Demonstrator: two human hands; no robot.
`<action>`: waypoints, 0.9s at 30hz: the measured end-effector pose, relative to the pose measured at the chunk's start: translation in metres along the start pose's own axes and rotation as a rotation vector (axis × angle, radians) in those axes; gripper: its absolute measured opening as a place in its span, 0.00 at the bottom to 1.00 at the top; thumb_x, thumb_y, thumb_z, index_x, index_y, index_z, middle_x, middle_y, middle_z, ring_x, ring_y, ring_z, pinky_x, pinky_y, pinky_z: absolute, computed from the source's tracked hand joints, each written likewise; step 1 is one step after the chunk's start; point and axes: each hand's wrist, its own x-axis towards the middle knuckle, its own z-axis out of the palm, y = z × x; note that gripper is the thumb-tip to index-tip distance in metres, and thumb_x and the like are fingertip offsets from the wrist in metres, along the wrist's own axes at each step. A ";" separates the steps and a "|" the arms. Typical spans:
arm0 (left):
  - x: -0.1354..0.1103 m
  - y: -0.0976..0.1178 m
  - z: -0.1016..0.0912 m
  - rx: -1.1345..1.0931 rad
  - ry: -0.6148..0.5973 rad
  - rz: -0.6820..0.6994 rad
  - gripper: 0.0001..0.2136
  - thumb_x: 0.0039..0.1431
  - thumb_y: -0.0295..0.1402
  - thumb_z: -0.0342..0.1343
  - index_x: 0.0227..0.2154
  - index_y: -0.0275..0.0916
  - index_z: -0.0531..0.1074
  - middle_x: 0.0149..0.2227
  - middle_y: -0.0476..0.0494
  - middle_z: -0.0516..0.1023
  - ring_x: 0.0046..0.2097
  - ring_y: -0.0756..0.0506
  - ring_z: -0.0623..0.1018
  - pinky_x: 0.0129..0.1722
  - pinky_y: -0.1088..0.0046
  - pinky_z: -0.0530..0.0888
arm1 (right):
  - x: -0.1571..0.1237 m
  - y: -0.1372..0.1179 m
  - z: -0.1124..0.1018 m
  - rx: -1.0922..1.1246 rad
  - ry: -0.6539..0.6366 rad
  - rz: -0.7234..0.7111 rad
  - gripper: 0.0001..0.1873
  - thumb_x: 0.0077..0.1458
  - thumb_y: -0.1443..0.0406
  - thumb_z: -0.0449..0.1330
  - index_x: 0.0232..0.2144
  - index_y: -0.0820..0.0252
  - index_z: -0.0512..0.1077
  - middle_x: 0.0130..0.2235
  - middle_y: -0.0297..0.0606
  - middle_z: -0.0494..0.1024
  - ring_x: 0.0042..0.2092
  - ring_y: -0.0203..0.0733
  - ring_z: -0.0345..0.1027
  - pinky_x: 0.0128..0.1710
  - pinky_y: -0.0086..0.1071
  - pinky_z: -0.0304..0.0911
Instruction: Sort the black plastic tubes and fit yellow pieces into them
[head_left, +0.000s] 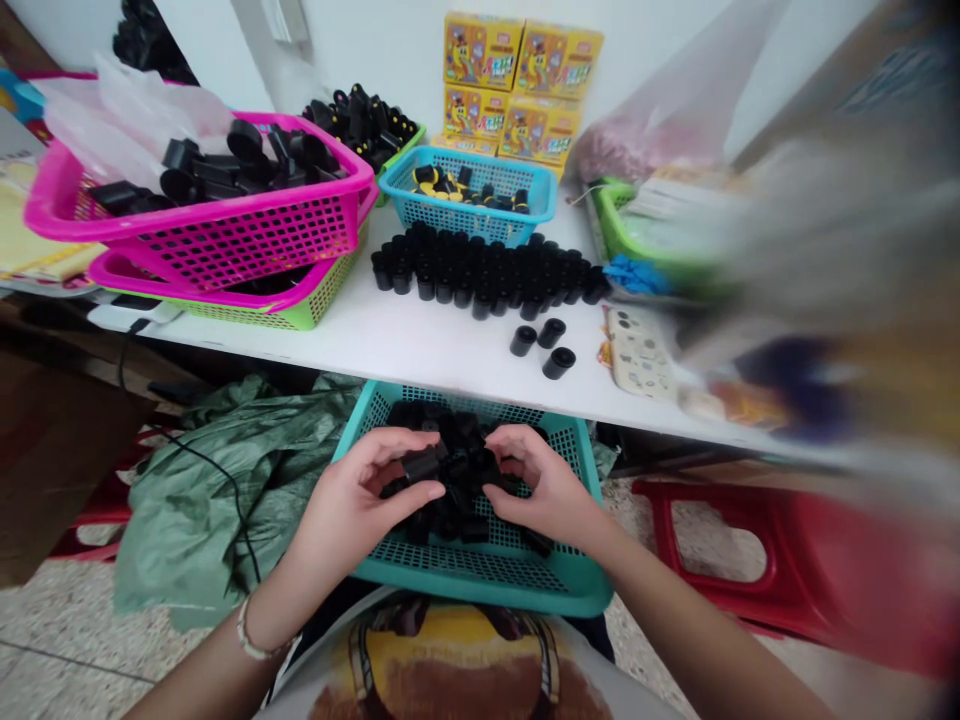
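My left hand is closed around a black plastic cylinder, thumb below and fingers above. Opposite it, my right hand has its thumb and fingers round another black cylinder, partly hidden by the fingers. Both hands are over a teal basket on my lap, which holds many loose black cylinders. On the white table just beyond, a dense group of black cylinders stands upright, with three more, one of them a short black cylinder, slightly apart in front.
A blue basket with black and yellow pieces sits behind the group, near stacked yellow boxes. Pink baskets are at the left. A green basket stands right. Something large and blurred fills the right side, above a red stool.
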 end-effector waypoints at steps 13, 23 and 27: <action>0.000 0.004 -0.003 0.004 -0.126 0.104 0.10 0.52 0.27 0.65 0.38 0.42 0.80 0.43 0.42 0.78 0.44 0.46 0.79 0.39 0.76 0.78 | -0.009 -0.036 0.008 -0.120 0.034 -0.300 0.28 0.47 0.74 0.60 0.50 0.50 0.74 0.45 0.40 0.75 0.41 0.40 0.74 0.40 0.34 0.72; -0.010 0.002 -0.001 0.475 -0.344 0.091 0.28 0.66 0.33 0.50 0.67 0.48 0.51 0.52 0.46 0.78 0.49 0.44 0.79 0.51 0.69 0.76 | -0.002 -0.032 0.030 -0.353 -0.004 -0.264 0.29 0.50 0.70 0.61 0.55 0.52 0.66 0.48 0.39 0.74 0.46 0.40 0.71 0.46 0.35 0.71; -0.005 0.021 -0.016 0.661 -0.236 0.240 0.31 0.66 0.38 0.49 0.68 0.49 0.44 0.70 0.47 0.47 0.68 0.41 0.57 0.64 0.65 0.61 | 0.027 -0.016 0.017 -0.607 0.218 -0.403 0.21 0.58 0.66 0.59 0.54 0.53 0.68 0.49 0.42 0.73 0.48 0.42 0.69 0.49 0.37 0.68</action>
